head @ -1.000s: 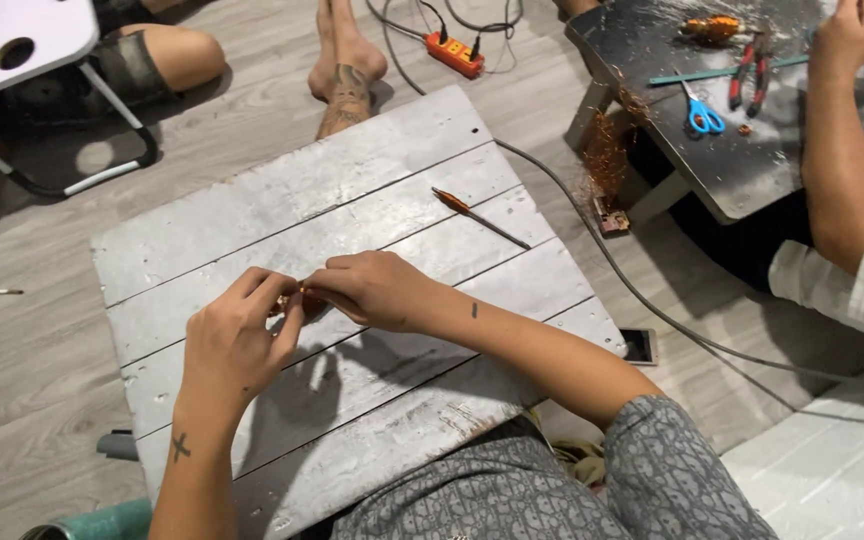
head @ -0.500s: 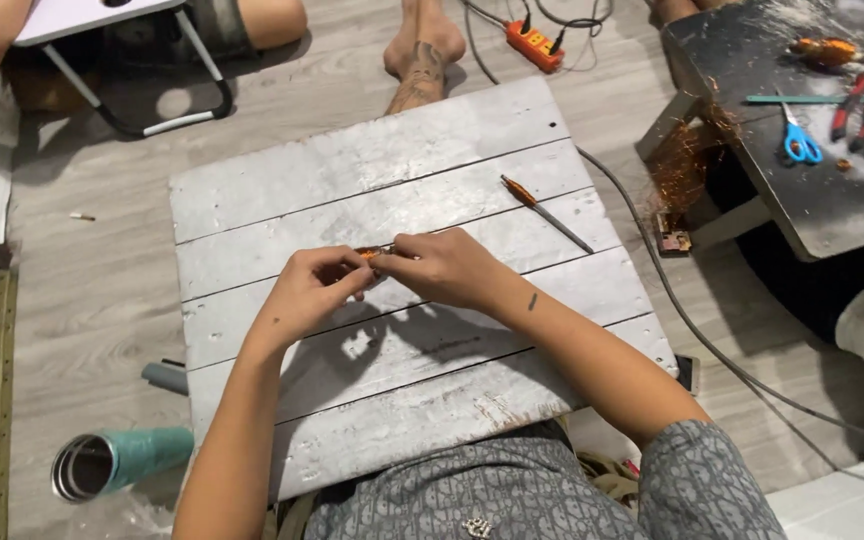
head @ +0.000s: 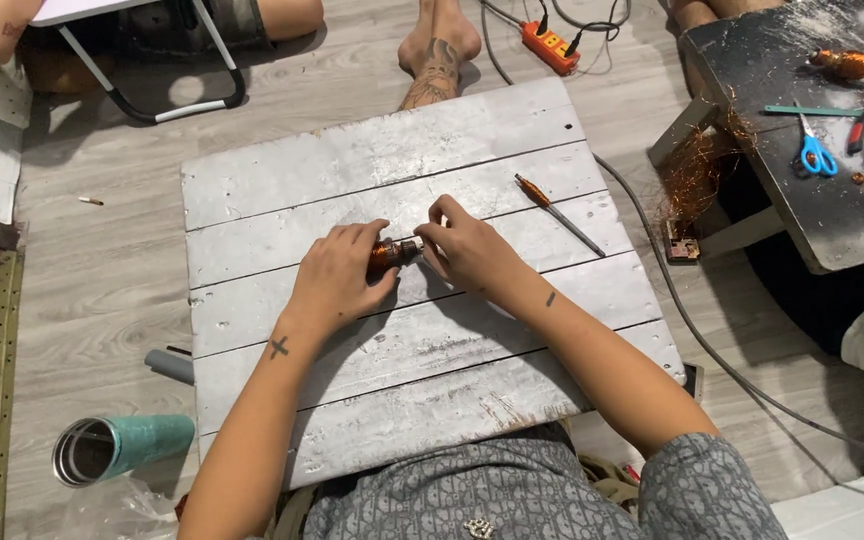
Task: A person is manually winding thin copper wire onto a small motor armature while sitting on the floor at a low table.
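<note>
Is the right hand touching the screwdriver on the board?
Apart. The head view shows the right hand on the copper-wound part, with bare board before the screwdriver.

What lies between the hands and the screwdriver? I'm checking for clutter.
Head view: only bare board between the hands and the screwdriver.

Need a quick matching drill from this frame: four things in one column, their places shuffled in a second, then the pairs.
Things:
1. copper coil
2. screwdriver
3. scissors
4. teal tumbler

Places:
A. lying on its side on the floor, left of the grey board
B. on the dark table at the right
C. held between the left hand and right hand
D. lying loose on the board, right of the hands

Pairs: 1-C, 2-D, 3-B, 4-A
</note>
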